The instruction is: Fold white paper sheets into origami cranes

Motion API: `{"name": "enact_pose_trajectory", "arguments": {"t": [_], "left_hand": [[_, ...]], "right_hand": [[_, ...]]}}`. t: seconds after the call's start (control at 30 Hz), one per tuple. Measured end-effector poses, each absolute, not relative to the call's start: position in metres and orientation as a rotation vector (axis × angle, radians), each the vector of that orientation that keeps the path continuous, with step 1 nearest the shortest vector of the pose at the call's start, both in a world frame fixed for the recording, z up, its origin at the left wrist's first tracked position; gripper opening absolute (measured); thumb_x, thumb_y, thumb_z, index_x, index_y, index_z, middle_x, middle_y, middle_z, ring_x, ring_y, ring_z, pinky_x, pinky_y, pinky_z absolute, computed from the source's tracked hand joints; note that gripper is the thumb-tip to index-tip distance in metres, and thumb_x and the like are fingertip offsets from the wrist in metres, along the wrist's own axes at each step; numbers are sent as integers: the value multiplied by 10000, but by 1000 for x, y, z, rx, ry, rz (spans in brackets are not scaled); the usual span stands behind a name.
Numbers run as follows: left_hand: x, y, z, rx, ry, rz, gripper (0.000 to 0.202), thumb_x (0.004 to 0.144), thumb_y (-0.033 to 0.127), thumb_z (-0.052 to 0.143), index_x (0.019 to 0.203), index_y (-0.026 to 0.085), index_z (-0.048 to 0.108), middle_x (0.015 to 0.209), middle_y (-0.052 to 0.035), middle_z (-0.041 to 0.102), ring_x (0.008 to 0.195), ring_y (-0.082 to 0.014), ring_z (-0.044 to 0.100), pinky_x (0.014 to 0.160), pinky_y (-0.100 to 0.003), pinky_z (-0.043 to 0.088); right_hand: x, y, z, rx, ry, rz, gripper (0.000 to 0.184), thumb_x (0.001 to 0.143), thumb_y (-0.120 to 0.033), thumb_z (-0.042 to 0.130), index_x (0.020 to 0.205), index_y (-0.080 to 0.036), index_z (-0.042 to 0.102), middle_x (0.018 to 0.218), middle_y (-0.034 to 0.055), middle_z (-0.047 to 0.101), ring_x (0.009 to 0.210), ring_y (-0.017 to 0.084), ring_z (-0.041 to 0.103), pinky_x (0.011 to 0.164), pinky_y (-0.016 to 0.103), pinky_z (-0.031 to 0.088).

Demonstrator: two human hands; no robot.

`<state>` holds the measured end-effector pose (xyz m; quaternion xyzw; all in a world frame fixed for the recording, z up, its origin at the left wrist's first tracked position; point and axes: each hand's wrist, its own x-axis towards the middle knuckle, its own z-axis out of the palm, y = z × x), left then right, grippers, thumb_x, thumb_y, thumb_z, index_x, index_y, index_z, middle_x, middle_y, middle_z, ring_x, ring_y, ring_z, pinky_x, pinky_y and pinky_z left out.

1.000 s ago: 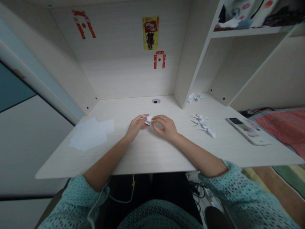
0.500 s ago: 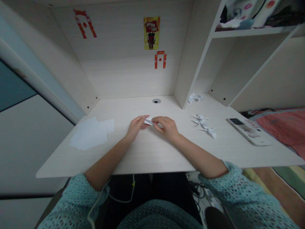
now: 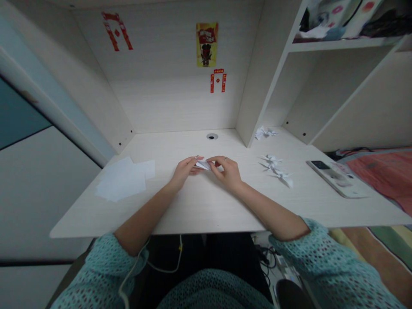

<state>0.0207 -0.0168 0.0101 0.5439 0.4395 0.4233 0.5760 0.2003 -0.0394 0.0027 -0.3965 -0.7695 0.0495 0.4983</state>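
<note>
A small white folded paper piece [image 3: 204, 164] lies low over the pale wooden desk [image 3: 199, 206] between my two hands. My left hand [image 3: 185, 170] pinches its left end, fingers curled together. My right hand [image 3: 227, 171] pinches its right end with thumb and forefinger; a ring shows on one finger. Both forearms rest on the desk, in teal knit sleeves.
Loose white paper sheets [image 3: 124, 180] lie at the left. Folded paper cranes [image 3: 277, 168] sit to the right, with more crumpled folded paper [image 3: 264, 132] by the shelf divider. A white phone [image 3: 334, 178] lies far right. A cable hole [image 3: 212, 136] sits at the back.
The folded paper has been pressed flatter and lower toward the desk; my right fingers shifted slightly along it. The view drifted a little to the left.
</note>
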Motion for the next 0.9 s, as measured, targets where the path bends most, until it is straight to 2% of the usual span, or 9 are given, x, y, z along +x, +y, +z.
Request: {"name": "enact_pose_trajectory", "arguments": {"t": [0.17,0.3,0.57,0.73,0.9], "left_hand": [[19,-16,9,1219,1020,988,548,732,595,550,1075,176,635,978,-104,681,775,-177,661,670,-254,470],[19,-16,8,1247,993,1006,534,732,578,561,1083,182,631,970,-98,681,783,-177,655,670,-257,466],[25,-21,2,1381,919,888,445,727,501,609,1004,158,670,897,-74,677,801,-179,625,755,-313,475],[27,-22,2,1390,902,875,416,745,502,585,919,136,675,857,-73,667,804,-186,610,777,-337,485],[28,-22,4,1401,905,847,443,736,519,589,948,138,665,873,-79,668,827,-204,621,782,-347,486]], "right_hand": [[200,-39,2,-875,-1874,162,200,852,-225,488,1005,-236,616,882,46,674,812,174,610,767,313,466],[200,-38,3,-847,-1897,145,265,846,-251,510,1101,-249,582,896,50,658,839,186,591,795,340,456],[210,-31,2,-882,-2087,-153,375,802,-257,539,1175,-239,570,945,73,617,875,230,491,782,388,390],[211,-27,-3,-871,-2172,-278,285,804,-299,549,1076,-263,627,896,66,622,841,226,468,724,373,349],[209,-26,-7,-948,-2135,-243,310,758,-229,576,1061,-254,639,868,57,621,827,220,478,717,359,350]]}}
